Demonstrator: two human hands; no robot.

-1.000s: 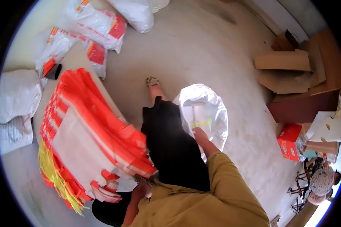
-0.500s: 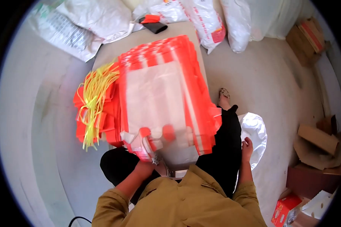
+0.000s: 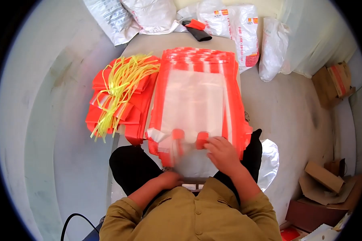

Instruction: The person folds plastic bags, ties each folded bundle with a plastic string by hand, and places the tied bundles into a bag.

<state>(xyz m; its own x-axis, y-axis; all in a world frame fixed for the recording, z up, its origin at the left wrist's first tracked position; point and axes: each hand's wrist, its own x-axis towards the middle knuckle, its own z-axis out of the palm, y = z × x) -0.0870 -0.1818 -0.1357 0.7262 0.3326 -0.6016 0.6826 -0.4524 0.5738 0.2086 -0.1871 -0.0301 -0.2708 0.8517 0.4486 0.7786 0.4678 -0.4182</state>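
A stack of orange-red and clear plastic bags [image 3: 193,96] lies on the low table in front of me, handle ends towards my body. At its near edge my right hand [image 3: 223,154] has its fingers closed at an orange patch of the top bag, between the handles. My left hand [image 3: 171,179] is low by my knee, just below the stack's near left corner; its fingers are mostly hidden. Crumpled, blurred handle plastic lies above it. Left of the stack, a bunch of yellow ties [image 3: 118,92] rests on folded orange-red bags [image 3: 138,106].
White sacks [image 3: 151,16] line the table's far side, with a black and red item [image 3: 198,30] before them. A shiny white bag [image 3: 268,164] is beside my right leg. Cardboard boxes [image 3: 326,182] stand at the right, and a black cable [image 3: 70,219] curves at lower left.
My right hand has moved from the white bag beside my leg onto the near edge of the stack. My left hand has shifted slightly right. The camera view has turned left.
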